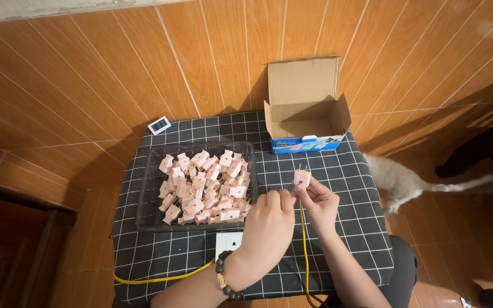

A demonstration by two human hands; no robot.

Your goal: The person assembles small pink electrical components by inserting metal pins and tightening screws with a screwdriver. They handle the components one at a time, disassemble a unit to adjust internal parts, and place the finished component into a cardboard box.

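My right hand (318, 203) pinches a small pink plug-like part (302, 179) with thin metal prongs pointing up, held above the checked cloth. My left hand (268, 228), with a dark bead bracelet on the wrist, has its fingers closed beside that part and seems to pinch the top of a yellow wire (305, 251) that runs down between the hands. To the left, a dark mesh tray (146, 199) holds several more of the pink parts (206, 185). A white socket plate (227, 242) lies partly hidden under my left hand.
A black-and-white checked cloth (349, 188) covers the small table. An open cardboard box (303, 108) stands at the back right, a small white digital display (159, 125) at the back left. A white animal (406, 182) is on the orange tiled floor to the right.
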